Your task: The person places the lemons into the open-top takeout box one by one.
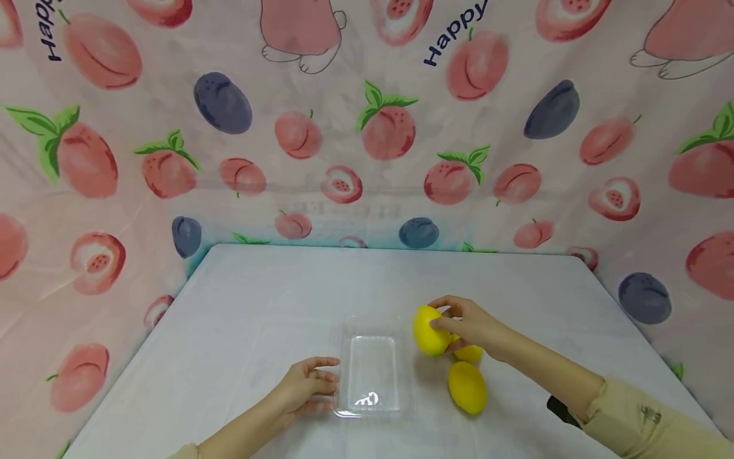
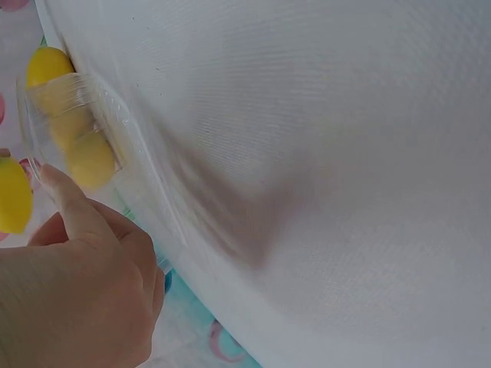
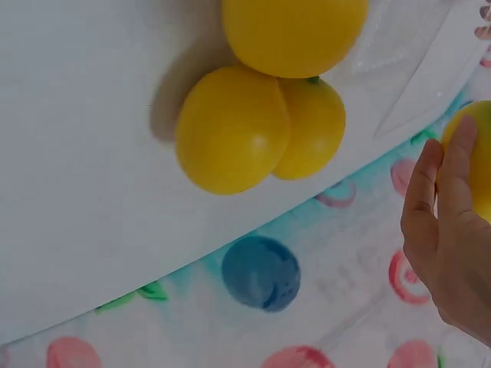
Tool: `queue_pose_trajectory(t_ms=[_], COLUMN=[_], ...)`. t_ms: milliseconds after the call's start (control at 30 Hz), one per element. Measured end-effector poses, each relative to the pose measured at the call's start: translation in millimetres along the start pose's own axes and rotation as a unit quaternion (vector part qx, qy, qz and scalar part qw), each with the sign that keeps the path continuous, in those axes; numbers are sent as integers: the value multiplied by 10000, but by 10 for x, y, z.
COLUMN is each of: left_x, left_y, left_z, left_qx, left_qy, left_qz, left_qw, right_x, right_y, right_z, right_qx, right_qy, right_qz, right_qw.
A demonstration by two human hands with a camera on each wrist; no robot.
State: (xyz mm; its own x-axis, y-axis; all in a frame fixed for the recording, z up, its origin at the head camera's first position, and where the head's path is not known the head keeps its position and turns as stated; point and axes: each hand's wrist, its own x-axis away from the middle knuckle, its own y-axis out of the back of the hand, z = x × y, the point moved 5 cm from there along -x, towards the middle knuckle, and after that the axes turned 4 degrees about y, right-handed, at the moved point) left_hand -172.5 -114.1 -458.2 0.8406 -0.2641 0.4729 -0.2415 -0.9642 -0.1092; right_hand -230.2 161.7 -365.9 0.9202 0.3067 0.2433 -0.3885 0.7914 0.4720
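In the head view, a yellow lemon (image 1: 430,331) is pinched between the thumb and fingers of my right hand (image 1: 467,324), raised above the table to the right of a clear plastic box (image 1: 373,373). The right wrist view shows that held lemon (image 3: 477,165) at its right edge. My left hand (image 1: 306,389) is at the box's left side, fingertips touching its rim. On the table, one lemon (image 1: 467,387) lies in front; others (image 1: 469,352) behind it are partly hidden by my right hand. Through the box wall, the left wrist view shows lemons (image 2: 90,159).
A white-covered table (image 1: 275,287) bears everything. Behind it and along both sides hangs a fruit-print cloth (image 1: 344,140). A small dark object (image 1: 562,411) shows beside the right forearm, near the beige sleeve (image 1: 642,414).
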Motion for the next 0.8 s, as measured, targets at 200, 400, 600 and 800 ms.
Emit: queue_pose_trajectory(t_ms=[200,400,600,800], left_x=[-1,-12,-18,-20], left_y=[-8,6,-17,-36], left_z=[-13,-24,-28,-40], left_qx=[-1,-38,-65,-79], left_qy=[16,21,53,51], left_qz=[54,-102,-202,-269], left_qw=[10000,9999,9998,9996], right_x=[-206,-410,-531,-659], right_y=[-245,-432,-587,-738], right_z=[154,283,319,284], right_qx=[179,259,186,198], right_qy=[-33,168,166,40], right_qz=[321,519,654,688], right_qw=[9993,9982,9975,9974])
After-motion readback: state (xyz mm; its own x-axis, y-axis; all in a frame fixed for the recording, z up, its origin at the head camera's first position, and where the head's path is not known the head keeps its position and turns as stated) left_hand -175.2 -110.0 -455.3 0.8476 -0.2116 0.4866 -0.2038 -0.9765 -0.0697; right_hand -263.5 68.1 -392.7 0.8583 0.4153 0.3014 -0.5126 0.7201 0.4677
